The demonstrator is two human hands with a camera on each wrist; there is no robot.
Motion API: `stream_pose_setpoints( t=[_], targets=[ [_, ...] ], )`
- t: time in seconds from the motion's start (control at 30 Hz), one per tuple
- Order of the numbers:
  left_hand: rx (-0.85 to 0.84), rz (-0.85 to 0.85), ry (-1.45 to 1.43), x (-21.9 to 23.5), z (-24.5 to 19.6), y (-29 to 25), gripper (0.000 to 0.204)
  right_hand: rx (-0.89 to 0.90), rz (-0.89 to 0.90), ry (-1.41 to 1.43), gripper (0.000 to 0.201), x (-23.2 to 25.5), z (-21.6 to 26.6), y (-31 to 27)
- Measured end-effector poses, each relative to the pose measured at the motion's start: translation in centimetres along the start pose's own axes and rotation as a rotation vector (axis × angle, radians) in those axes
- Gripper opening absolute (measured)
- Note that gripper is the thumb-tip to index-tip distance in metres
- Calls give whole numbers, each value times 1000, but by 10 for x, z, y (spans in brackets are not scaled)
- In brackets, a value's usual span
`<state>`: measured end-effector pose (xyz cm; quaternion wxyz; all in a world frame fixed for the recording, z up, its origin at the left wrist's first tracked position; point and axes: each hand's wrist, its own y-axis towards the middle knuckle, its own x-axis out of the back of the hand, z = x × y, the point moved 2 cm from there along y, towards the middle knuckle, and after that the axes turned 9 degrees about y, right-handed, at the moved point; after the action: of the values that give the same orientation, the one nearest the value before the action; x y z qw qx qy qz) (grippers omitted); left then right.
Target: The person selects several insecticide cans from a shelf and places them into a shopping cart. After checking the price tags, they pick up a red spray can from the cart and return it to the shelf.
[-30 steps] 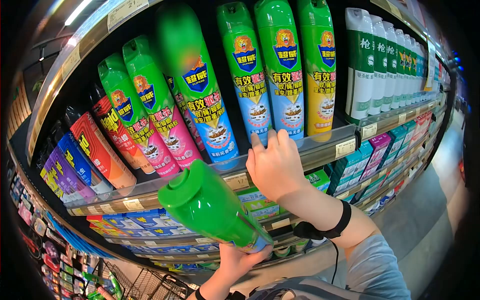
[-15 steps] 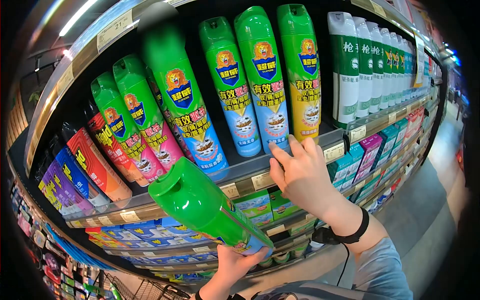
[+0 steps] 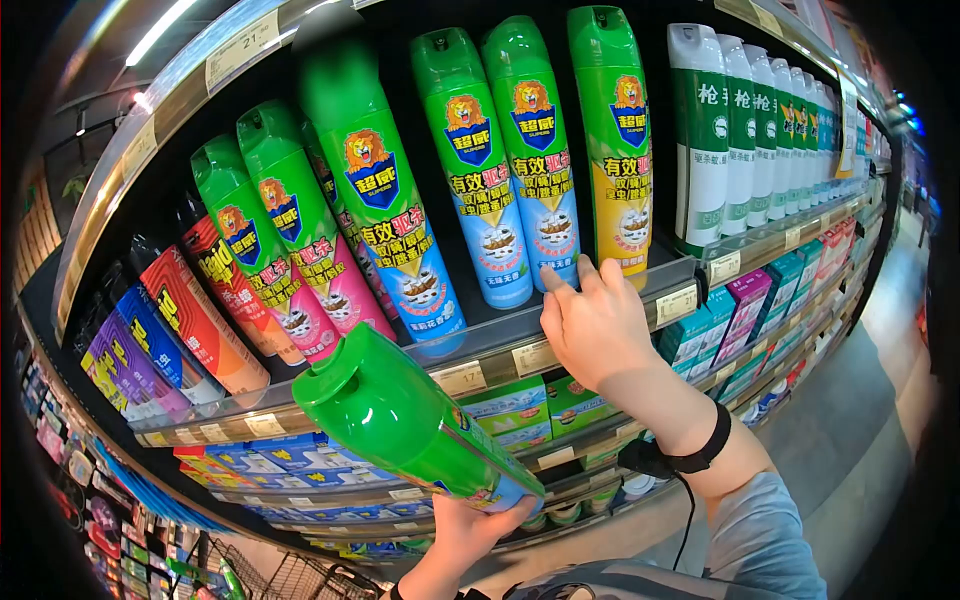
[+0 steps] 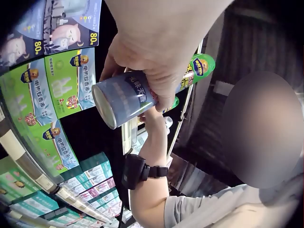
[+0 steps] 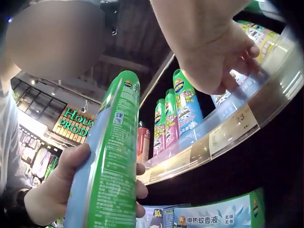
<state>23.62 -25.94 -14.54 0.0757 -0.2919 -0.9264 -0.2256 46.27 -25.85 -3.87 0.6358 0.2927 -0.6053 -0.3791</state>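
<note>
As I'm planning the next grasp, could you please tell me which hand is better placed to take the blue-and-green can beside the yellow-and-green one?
Right, I'd judge: the right hand is at the base of that blue-and-green can, while the left hand grips another spray can.

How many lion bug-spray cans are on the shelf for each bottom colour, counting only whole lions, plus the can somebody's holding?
Pink-bottomed Superb sprays on the shelf: 2
Blue-bottomed Superb sprays on the shelf: 3
Yellow-bottomed Superb spray on the shelf: 1
Superb spray can in the left hand: 1
Total: 7
</note>
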Motion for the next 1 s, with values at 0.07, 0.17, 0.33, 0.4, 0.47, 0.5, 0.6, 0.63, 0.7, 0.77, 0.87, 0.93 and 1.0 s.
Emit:
stream_pose_setpoints(
  t=[0.07, 0.17, 0.33, 0.4, 0.47, 0.5, 0.6, 0.63, 0.7, 0.77, 0.87, 0.93, 1.0],
  targets=[
    [-11, -14, -8, 1, -1, -1, 53, -14, 40, 5, 35, 0, 0, 4],
    [-13, -15, 10, 1, -5, -2, 51, -31, 27, 26, 30, 1, -1, 10],
    [-31, -30, -2, -1, -5, -6, 49, -14, 40, 20, 25, -3, -6, 18],
    [-29, -22, 0, -2, -4, -8, 50, -15, 41, 17, 24, -7, -8, 18],
    [-27, -17, -46, -2, -4, -10, 52, -14, 40, 15, 24, -5, -6, 17],
    [-32, -20, -45, -3, -6, -11, 52, 5, -12, 26, 24, 0, -2, 15],
    [-71, -117, -47, -3, -14, -10, 32, 116, -75, 95, 24, 9, 15, 10],
    [-56, -116, -71, -3, -14, -10, 32, 195, -79, 153, 25, 10, 21, 8],
    [-35, -113, -93, -3, -15, -11, 32, 187, -21, 149, 26, 1, 24, 8],
    [-42, -111, -100, -3, -18, -10, 32, 190, 1, 93, 26, -9, 24, 11],
    [-76, -108, -13, 0, -15, -11, 31, 188, -19, 85, 25, -11, 26, 12],
    [-60, -106, -48, 0, -16, -10, 31, 183, -8, 100, 26, -13, 26, 14],
    [-44, -99, -84, -1, -18, -10, 30, 174, 5, 112, 27, -15, 25, 16]
  ],
)
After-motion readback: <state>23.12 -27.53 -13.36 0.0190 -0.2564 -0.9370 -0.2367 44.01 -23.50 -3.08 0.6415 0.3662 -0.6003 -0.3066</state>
